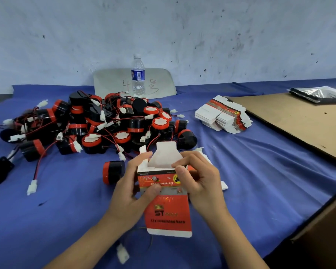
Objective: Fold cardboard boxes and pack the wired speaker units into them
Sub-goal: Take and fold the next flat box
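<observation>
Two bare forearms reach in from the bottom edge and meet over a small red and white box (168, 212), held low over the blue-covered table (66, 214) in front of the person. A loose white plug (122, 253) on thin wires lies blurred on the cloth between the forearms.

The left hand (132, 191) grips the box from its left side, thumb pressed on the red printed front and fingers curled round the far corner. The right hand (199, 181) pinches the upper right edge, thumb on the near side and fingers bent over the rim. The box's far end is open, with a white flap standing up at the back, and a long red panel hangs toward the camera.

Just left of the hands lies a single black and red speaker unit (113, 171) on its side. Behind it sprawls a pile of speaker units (97, 125) tangled in red and black wires. To the right sits a stack of flat boxes (223, 115), beside a brown cardboard sheet (291, 121). A water bottle (138, 74) stands upright behind the pile, near the wall.
</observation>
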`<state>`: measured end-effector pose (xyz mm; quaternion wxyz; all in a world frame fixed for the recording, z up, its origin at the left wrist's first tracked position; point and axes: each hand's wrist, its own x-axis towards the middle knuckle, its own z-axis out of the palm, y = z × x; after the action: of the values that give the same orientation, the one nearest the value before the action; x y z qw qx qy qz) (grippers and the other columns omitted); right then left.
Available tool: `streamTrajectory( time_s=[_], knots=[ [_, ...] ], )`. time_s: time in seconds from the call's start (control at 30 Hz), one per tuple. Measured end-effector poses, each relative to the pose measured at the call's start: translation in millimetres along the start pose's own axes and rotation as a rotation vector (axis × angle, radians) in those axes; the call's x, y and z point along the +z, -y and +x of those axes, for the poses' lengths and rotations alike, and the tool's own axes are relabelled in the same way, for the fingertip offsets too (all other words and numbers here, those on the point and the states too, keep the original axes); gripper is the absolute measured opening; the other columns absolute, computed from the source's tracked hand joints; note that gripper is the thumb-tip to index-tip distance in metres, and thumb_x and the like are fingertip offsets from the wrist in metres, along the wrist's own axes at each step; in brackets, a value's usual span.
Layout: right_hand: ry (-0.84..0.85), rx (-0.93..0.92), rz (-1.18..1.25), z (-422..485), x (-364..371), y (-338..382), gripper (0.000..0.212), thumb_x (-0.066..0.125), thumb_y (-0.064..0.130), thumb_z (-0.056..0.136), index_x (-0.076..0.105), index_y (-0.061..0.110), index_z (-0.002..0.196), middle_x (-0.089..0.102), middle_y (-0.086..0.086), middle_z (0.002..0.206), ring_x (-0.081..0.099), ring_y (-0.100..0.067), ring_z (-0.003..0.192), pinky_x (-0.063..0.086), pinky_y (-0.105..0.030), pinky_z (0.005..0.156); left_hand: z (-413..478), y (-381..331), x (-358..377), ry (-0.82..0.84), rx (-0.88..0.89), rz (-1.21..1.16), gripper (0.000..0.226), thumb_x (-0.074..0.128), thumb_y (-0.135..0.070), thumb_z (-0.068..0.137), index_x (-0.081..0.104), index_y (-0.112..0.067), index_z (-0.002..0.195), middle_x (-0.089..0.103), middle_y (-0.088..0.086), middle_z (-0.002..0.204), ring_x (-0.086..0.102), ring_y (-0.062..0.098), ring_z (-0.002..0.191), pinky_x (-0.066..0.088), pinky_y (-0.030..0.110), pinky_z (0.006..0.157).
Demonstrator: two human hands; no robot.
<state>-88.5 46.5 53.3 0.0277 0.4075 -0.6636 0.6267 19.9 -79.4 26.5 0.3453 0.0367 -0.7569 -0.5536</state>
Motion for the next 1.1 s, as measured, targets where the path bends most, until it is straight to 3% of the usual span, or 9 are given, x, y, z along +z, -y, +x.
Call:
streamTrajectory(
  time_s=[0.13,0.23,0.47,0.57,0.67,0.8,0.9,1.0,1.1],
  knots=[
    [0.009,-0.021,0.011,-1,3,1,0.026,0.053,0.040,0.080,0.058,0.018,0.069,0.062,0.008,0.088,0.058,-0.013,0.082,0.049,-0.033,0.063,-2,0,3,-0.042,0.043,-0.042,0.073,0.066,-0.045,0.078,0.026,-0.045,0.139,0.063,-0.027,0.116,0.067,0.001,0.094,0.055,0.016,0.071],
    [0.006,-0.021,0.022,0,4,1,0.022,0.051,0.042,0.080,0.056,0.024,0.068,0.062,0.009,0.090,0.058,-0.012,0.082,0.047,-0.026,0.063,-1,-2,1,-0.089,-0.016,-0.106,0.081,0.073,-0.057,0.070,0.028,-0.052,0.137,0.067,-0.020,0.113,0.069,0.006,0.091,0.055,0.019,0.070],
    [0.029,0.012,0.067,-2,4,-3,0.022,0.052,0.042,0.081,0.059,0.025,0.070,0.065,0.007,0.090,0.060,-0.014,0.081,0.046,-0.026,0.066,2,-3,-4,-0.058,-0.008,0.044,0.049,0.060,-0.073,0.073,0.059,-0.042,0.111,0.066,-0.018,0.110,0.068,0.008,0.095,0.057,0.024,0.073],
    [0.107,-0.023,0.109,-3,0,-7,0.026,0.052,0.038,0.084,0.070,0.019,0.084,0.065,0.011,0.103,0.063,-0.016,0.097,0.051,-0.031,0.076,3,-1,-5,-0.025,0.022,0.134,0.048,0.051,-0.074,0.080,0.061,-0.030,0.098,0.060,-0.024,0.117,0.064,0.009,0.104,0.056,0.028,0.080],
    [0.176,-0.053,0.183,-5,0,-6,0.029,0.055,0.035,0.088,0.069,0.018,0.106,0.067,0.002,0.111,0.063,-0.022,0.106,0.051,-0.044,0.086,4,-2,-4,0.011,0.056,0.120,0.042,0.046,-0.067,0.087,0.062,-0.030,0.097,0.064,-0.020,0.112,0.066,0.006,0.093,0.052,0.018,0.074],
    [0.257,-0.048,0.291,-5,1,5,0.042,0.058,0.042,0.090,0.055,0.027,0.129,0.068,0.011,0.110,0.064,-0.015,0.105,0.049,-0.024,0.085,3,-3,-5,0.012,0.059,0.099,0.019,0.046,-0.045,0.093,0.062,-0.044,0.101,0.067,-0.022,0.108,0.066,0.001,0.092,0.051,0.012,0.071],
    [0.313,-0.030,0.272,-1,1,13,0.050,0.053,0.062,0.086,0.068,0.017,0.104,0.068,0.004,0.104,0.064,-0.016,0.100,0.047,-0.022,0.083,1,-5,-4,-0.014,0.092,0.034,0.019,0.048,-0.060,0.091,0.054,-0.042,0.091,0.069,-0.022,0.104,0.067,-0.001,0.083,0.050,0.011,0.063],
    [0.365,0.115,0.272,1,-2,20,0.058,0.050,0.073,0.079,0.069,0.019,0.086,0.065,-0.002,0.106,0.061,-0.018,0.102,0.048,-0.029,0.084,0,-4,-3,-0.029,0.070,-0.115,0.027,0.059,-0.067,0.080,0.047,-0.045,0.091,0.063,-0.014,0.126,0.066,0.013,0.106,0.057,0.023,0.071],
    [0.484,0.389,0.383,3,-10,21,0.022,0.062,0.044,0.082,0.067,0.023,0.082,0.064,0.004,0.116,0.063,-0.019,0.099,0.048,-0.035,0.081,1,-4,-5,-0.031,0.139,-0.053,0.031,0.059,-0.068,0.080,0.046,-0.052,0.102,0.060,-0.009,0.131,0.064,0.018,0.111,0.060,0.036,0.070]
  ],
)
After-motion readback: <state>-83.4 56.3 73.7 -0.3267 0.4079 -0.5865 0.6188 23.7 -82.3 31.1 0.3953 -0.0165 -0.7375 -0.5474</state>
